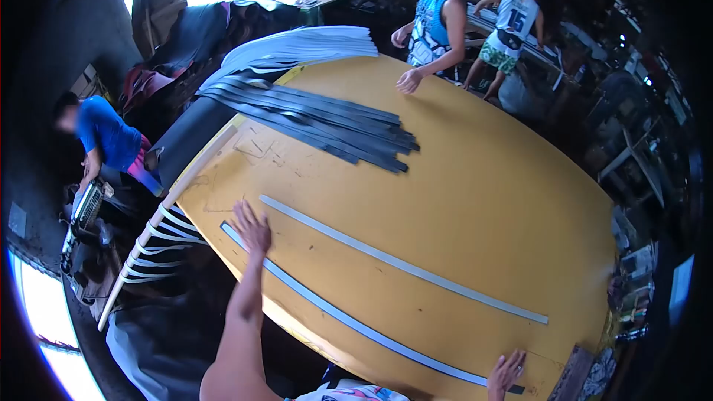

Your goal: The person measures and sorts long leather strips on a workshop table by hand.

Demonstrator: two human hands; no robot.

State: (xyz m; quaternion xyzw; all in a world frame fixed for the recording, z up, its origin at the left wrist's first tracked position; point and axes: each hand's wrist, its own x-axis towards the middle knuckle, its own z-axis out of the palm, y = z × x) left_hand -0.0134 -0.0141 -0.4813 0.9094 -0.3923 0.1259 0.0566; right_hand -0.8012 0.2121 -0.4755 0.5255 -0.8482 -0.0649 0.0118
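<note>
We press left hand (252, 227) and right hand (506, 371) flat, open, on strip (349, 322) ends, gripping nothing, on table (475, 200).

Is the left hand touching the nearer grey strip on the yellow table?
Touching. The head view shows the left hand pressed flat on one end of the nearer grey strip, with no gap.

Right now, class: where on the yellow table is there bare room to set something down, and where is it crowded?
Free: the wide patch between the dark strips and the upper grey strip, out to the right edge of the yellow table. Crowded: the far left end, with dark strips and white strips.
</note>
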